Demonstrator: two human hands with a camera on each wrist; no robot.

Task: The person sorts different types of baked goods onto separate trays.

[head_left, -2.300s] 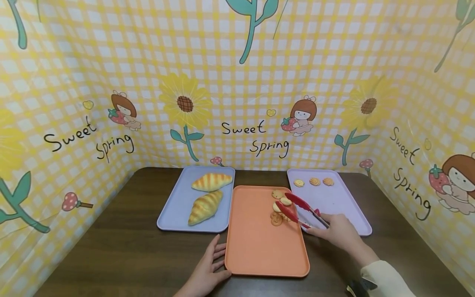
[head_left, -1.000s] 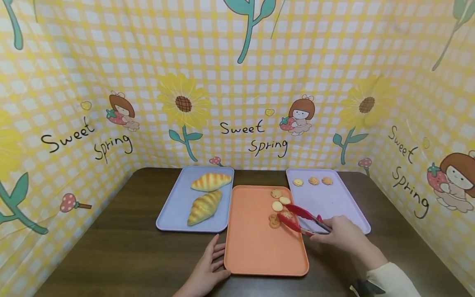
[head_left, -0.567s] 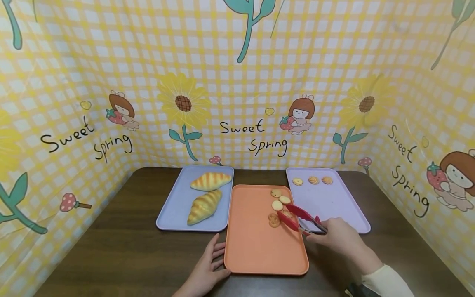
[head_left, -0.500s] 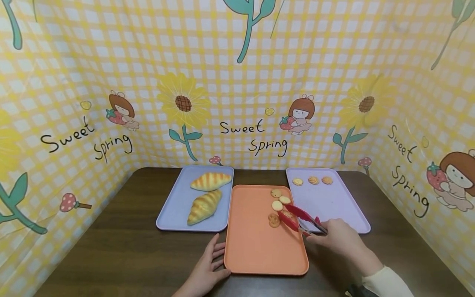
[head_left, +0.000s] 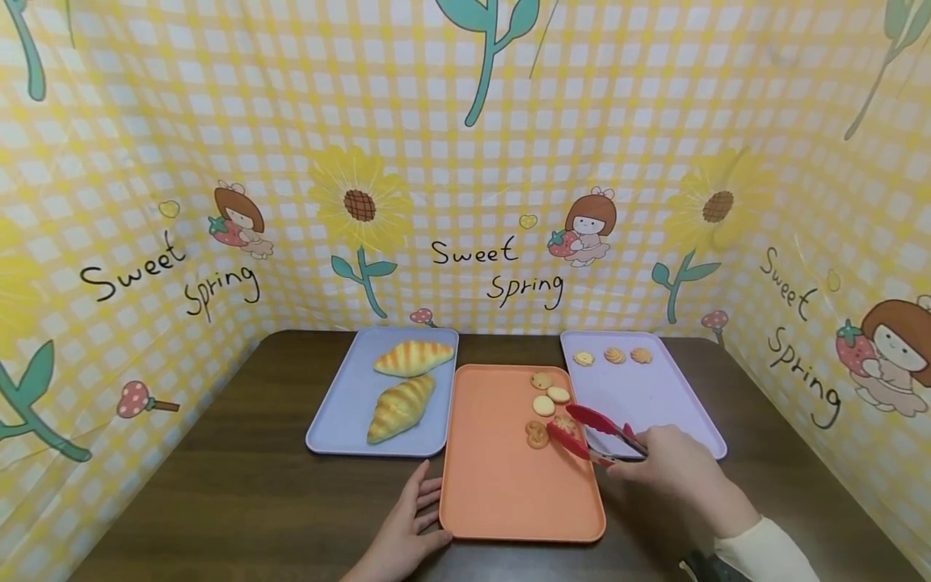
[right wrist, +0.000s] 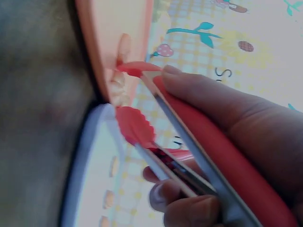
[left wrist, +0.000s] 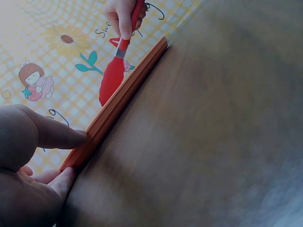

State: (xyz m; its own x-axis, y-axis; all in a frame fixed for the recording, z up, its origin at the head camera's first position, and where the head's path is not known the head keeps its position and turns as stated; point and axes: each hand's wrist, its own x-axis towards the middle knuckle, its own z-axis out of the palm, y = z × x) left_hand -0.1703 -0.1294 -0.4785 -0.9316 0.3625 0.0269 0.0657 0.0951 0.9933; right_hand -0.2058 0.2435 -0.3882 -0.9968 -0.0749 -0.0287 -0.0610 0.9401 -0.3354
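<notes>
My right hand grips a pair of red-tipped tongs, its thumb on one arm and curled fingers on the other. The tongs' heads stand apart over the right side of the orange tray. Close by the heads lies a crumbly-looking cookie. Left of it is a pretzel-shaped cookie; beyond are two pale round cookies and a speckled cookie. My left hand touches the orange tray's near left corner, thumb at the rim and fingers loosely extended along the side.
A blue tray with two croissants stands on the left. On the right, a lilac tray bears three small cookies near its back edge. Checked yellow cloth walls in the dark wooden table.
The tongs have moved from the pale round cookies down to the crumbly-looking cookie, and their heads are now slightly right of where they were. The left hand has stayed at the tray.
</notes>
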